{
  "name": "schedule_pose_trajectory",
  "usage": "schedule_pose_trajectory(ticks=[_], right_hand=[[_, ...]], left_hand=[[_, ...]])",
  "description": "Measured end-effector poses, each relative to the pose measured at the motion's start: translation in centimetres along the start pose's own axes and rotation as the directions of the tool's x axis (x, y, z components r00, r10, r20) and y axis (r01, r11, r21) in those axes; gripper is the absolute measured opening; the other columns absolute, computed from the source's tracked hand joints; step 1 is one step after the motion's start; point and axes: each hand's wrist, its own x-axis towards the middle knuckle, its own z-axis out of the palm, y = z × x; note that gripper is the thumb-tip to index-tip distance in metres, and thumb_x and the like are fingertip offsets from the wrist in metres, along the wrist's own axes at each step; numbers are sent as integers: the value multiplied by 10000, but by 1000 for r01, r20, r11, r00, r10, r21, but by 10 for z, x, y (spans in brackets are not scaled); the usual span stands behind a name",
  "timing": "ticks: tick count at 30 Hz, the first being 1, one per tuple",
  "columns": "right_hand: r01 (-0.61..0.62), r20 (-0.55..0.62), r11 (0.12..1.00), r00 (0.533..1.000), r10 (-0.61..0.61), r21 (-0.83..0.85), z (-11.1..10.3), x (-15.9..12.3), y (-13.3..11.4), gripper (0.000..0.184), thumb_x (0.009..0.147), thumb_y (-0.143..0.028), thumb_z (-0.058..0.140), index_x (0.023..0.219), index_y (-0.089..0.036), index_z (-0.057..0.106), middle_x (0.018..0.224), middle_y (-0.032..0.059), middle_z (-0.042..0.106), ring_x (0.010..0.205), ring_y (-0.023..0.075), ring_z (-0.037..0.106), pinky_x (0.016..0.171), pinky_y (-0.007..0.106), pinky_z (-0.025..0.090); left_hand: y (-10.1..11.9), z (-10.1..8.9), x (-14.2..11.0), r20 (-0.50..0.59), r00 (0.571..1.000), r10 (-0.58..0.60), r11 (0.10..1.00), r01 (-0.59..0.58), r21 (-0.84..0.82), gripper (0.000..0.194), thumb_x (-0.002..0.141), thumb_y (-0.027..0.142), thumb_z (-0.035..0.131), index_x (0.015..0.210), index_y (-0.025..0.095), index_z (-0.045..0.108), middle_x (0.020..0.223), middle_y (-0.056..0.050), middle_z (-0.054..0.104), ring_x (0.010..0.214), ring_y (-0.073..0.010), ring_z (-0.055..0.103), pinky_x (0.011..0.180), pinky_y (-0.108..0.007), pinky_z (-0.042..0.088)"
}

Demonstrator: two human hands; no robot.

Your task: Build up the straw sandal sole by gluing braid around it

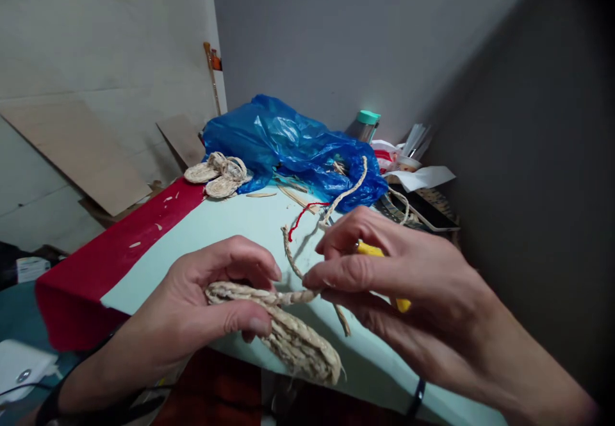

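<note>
My left hand grips a flat oval piece of braided straw near the table's front edge, fingers closed over its upper end. My right hand pinches the braided straw cord where it leaves the oval piece, and a yellow tool lies tucked in the same hand. The cord loops up past a short red thread toward the blue plastic bag.
A pale green mat covers a red cloth on the table. Finished woven straw pieces lie at the back left. A bottle with a green cap, papers and a dark tablet crowd the back right. Boards lean on the left wall.
</note>
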Motion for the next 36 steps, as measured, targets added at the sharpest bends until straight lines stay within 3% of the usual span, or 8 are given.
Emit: schedule_pose_trajectory(ticks=[6,9,12,18,22,28,36], right_hand=[[-54,-106,986,994,38,-155,18,-23,-1,252,933,-115,574,1086,-302,646,976,1,614,811,165,614,758,321,514],[-51,-78,969,996,33,-243,20,-30,-3,158,951,-217,622,1086,-299,622,1012,-4,632,854,173,622,800,317,511],[9,-53,966,998,-23,-258,18,-33,-4,175,995,-268,572,1160,-240,622,1032,33,628,907,184,593,822,330,496],[57,-65,951,995,-80,-303,19,-36,-10,246,1010,-114,490,1208,-137,634,975,65,626,1000,198,565,852,366,495],[-1,-104,939,994,-38,-345,20,-38,-15,209,1036,-198,478,1146,-163,652,982,60,663,1010,207,596,830,356,536],[8,-159,928,985,-72,-372,21,-38,-17,206,1028,-147,505,1155,-138,667,989,53,674,1044,183,593,854,313,517],[97,-91,917,986,-143,-386,22,-48,-12,253,1012,-100,493,1196,-46,659,1023,108,725,1103,230,577,938,381,516]], left_hand=[[0,0,4,-13,1000,-15,996,16,82,297,687,115,839,812,383,811,798,135,756,744,-66,692,664,-35,510],[0,1,3,-24,998,-52,993,54,103,284,693,143,837,816,399,823,805,139,783,741,-75,715,648,-36,516],[1,2,2,-20,997,-76,989,78,129,226,718,193,833,805,402,832,803,133,804,741,-84,733,640,-38,520],[1,6,0,-42,999,-34,983,41,179,146,744,263,837,792,401,839,770,114,810,685,-96,730,616,-61,539],[1,8,0,-46,999,-8,984,16,179,158,740,270,847,803,414,837,766,115,807,639,-88,713,591,-66,541],[-2,10,2,-53,998,-20,983,29,181,172,737,252,842,797,413,837,756,117,805,646,-95,722,599,-75,547],[-5,12,2,-95,994,-48,965,70,251,69,755,322,825,816,346,845,786,77,815,637,-123,714,597,-117,549]])
